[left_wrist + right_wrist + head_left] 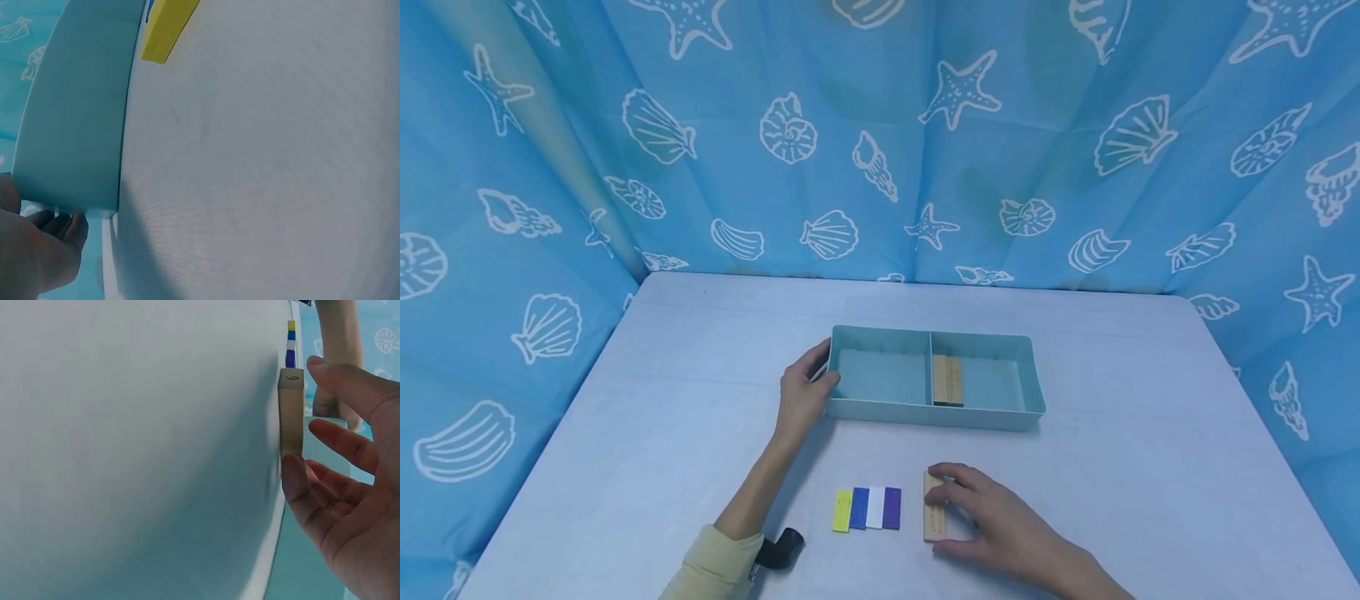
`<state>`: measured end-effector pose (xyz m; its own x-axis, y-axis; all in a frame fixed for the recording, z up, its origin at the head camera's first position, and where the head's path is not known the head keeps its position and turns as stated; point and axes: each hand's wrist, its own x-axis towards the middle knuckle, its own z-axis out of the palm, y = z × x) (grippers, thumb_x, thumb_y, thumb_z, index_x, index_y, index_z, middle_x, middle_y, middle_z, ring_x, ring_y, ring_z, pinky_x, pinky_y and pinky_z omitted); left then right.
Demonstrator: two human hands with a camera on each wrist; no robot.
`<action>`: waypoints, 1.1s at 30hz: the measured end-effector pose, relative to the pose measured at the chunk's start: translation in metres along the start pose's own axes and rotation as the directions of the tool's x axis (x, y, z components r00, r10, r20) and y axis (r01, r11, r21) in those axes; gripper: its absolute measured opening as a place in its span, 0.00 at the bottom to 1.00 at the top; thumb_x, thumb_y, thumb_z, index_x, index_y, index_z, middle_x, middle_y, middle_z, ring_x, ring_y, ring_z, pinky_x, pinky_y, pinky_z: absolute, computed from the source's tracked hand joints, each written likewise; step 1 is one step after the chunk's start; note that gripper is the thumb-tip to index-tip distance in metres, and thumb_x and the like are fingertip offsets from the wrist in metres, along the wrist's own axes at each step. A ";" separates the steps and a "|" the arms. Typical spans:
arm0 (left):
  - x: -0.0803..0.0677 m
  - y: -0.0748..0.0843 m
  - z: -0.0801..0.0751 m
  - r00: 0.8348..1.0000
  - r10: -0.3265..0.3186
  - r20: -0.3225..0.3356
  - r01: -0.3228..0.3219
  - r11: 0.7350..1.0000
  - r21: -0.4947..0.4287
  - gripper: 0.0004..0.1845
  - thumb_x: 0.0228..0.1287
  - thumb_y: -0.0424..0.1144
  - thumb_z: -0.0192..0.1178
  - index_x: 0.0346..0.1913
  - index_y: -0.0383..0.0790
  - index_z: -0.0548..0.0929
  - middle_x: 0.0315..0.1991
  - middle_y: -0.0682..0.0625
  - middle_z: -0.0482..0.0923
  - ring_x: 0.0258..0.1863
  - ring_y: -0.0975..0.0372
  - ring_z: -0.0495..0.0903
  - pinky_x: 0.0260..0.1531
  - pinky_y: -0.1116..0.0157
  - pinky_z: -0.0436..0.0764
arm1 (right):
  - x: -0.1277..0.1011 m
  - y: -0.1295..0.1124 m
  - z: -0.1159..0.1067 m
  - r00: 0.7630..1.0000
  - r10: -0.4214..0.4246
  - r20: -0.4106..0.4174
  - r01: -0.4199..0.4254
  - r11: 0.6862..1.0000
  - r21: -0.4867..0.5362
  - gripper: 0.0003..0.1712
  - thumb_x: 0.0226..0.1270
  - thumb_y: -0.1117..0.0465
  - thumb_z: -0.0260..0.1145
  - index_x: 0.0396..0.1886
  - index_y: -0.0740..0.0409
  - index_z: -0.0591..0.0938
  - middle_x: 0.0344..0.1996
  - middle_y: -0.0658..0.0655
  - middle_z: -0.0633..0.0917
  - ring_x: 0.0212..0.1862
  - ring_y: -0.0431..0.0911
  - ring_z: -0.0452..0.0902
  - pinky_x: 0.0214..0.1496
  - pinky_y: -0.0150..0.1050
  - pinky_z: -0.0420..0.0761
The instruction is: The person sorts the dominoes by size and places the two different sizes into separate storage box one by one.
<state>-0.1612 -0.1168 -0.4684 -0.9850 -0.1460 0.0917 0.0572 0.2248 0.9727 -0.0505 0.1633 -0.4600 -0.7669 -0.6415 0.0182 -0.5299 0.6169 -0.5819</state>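
At the tray's left end, my left hand (803,396) grips the wall of the blue-green two-compartment tray (880,412), thumb at the rim and fingers outside. The left wrist view shows the left fingers (76,231) against that end wall. My right hand (1000,521) spans a wooden block (934,523) lying on the table in front of the tray. In the right wrist view, a fingertip meets one end of the block (291,419), marked 6, while the thumb stands a little off its other end. More wooden blocks (947,381) lie against the divider in the right compartment.
Left of the wooden block, a yellow block (842,510), a blue block (859,508), a white block (876,507) and a purple block (892,508) lie side by side. A black device (781,550) is at the left wrist. Blue shell-print curtains (880,167) border the white table (1150,467).
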 end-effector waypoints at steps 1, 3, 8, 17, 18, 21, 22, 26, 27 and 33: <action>0.000 0.000 0.000 1.000 -0.001 -0.001 0.001 1.000 0.001 0.29 0.60 0.25 0.54 0.67 0.30 0.72 0.66 0.38 0.72 0.68 0.49 0.69 0.65 0.55 0.71 | -0.001 0.000 0.001 1.000 0.006 0.005 -0.006 1.000 0.015 0.24 0.56 0.47 0.77 0.51 0.43 0.81 0.64 0.52 0.74 0.63 0.50 0.73 0.62 0.52 0.76; 0.000 0.001 0.000 1.000 -0.003 -0.003 0.003 1.000 0.003 0.29 0.60 0.25 0.54 0.67 0.31 0.72 0.66 0.38 0.72 0.68 0.49 0.69 0.65 0.55 0.71 | -0.001 0.001 0.003 1.000 0.022 0.019 -0.023 0.999 0.043 0.24 0.57 0.47 0.76 0.53 0.43 0.81 0.66 0.53 0.73 0.65 0.52 0.72 0.63 0.54 0.75; 0.000 0.001 0.000 1.000 -0.008 -0.010 0.008 1.000 0.013 0.29 0.60 0.25 0.54 0.67 0.32 0.73 0.66 0.39 0.72 0.68 0.50 0.69 0.65 0.56 0.70 | -0.002 0.003 0.008 0.999 0.047 0.027 -0.049 0.996 0.081 0.24 0.57 0.51 0.76 0.54 0.42 0.80 0.68 0.53 0.70 0.65 0.51 0.71 0.62 0.51 0.77; -0.001 0.001 0.002 1.000 0.005 -0.007 -0.005 1.000 0.026 0.29 0.61 0.25 0.54 0.68 0.32 0.71 0.66 0.39 0.72 0.68 0.49 0.68 0.65 0.56 0.71 | 0.000 0.005 0.011 0.999 0.040 0.017 -0.042 0.978 0.206 0.23 0.56 0.59 0.77 0.51 0.47 0.81 0.68 0.55 0.70 0.53 0.44 0.72 0.34 0.26 0.80; -0.001 0.002 0.002 1.000 0.005 -0.006 -0.005 1.000 0.024 0.29 0.61 0.25 0.54 0.68 0.32 0.71 0.66 0.39 0.72 0.68 0.49 0.68 0.65 0.56 0.70 | 0.000 0.005 0.011 0.999 0.044 0.019 -0.047 0.977 0.208 0.23 0.56 0.59 0.77 0.51 0.46 0.81 0.68 0.55 0.70 0.53 0.44 0.72 0.34 0.27 0.80; -0.001 0.002 0.002 1.000 0.005 -0.006 -0.005 1.000 0.023 0.29 0.61 0.25 0.54 0.68 0.32 0.71 0.67 0.39 0.72 0.68 0.49 0.68 0.65 0.55 0.71 | 0.000 0.005 0.011 0.998 0.055 0.027 -0.059 0.974 0.217 0.23 0.56 0.59 0.77 0.51 0.46 0.81 0.68 0.55 0.70 0.54 0.45 0.72 0.34 0.27 0.81; -0.001 0.002 0.001 1.000 0.004 -0.006 -0.004 1.000 0.023 0.29 0.61 0.25 0.54 0.68 0.32 0.71 0.66 0.39 0.72 0.68 0.49 0.68 0.65 0.56 0.71 | 0.000 0.005 0.011 0.998 0.060 0.031 -0.065 0.973 0.220 0.23 0.56 0.59 0.77 0.51 0.46 0.81 0.68 0.54 0.70 0.53 0.44 0.72 0.34 0.27 0.81; -0.001 0.001 0.001 1.000 -0.002 -0.007 0.002 1.000 0.020 0.29 0.60 0.25 0.54 0.68 0.32 0.72 0.66 0.39 0.72 0.68 0.49 0.69 0.65 0.56 0.71 | 0.000 0.004 0.011 0.997 0.063 0.035 -0.069 0.969 0.237 0.23 0.56 0.60 0.77 0.51 0.46 0.81 0.67 0.54 0.70 0.52 0.43 0.72 0.34 0.27 0.81; 0.000 0.001 0.001 1.000 -0.002 -0.006 0.002 1.000 0.018 0.29 0.60 0.25 0.54 0.68 0.32 0.72 0.66 0.39 0.72 0.68 0.49 0.69 0.65 0.55 0.71 | 0.000 0.004 0.011 0.998 0.061 0.032 -0.067 0.969 0.237 0.23 0.56 0.60 0.77 0.51 0.45 0.81 0.67 0.54 0.70 0.51 0.42 0.73 0.33 0.27 0.81; 0.000 0.000 0.001 1.000 -0.005 -0.005 0.005 1.000 0.015 0.29 0.61 0.26 0.54 0.68 0.32 0.72 0.67 0.39 0.72 0.68 0.49 0.68 0.65 0.55 0.71 | 0.000 0.006 0.011 0.999 0.032 0.009 -0.034 0.974 0.224 0.22 0.56 0.59 0.77 0.51 0.46 0.81 0.66 0.54 0.71 0.47 0.40 0.74 0.34 0.27 0.80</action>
<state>-0.1611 -0.1154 -0.4684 -0.9844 -0.1523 0.0878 0.0495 0.2389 0.9698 -0.0493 0.1621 -0.4724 -0.7805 -0.6251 -0.0078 -0.4093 0.5205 -0.7493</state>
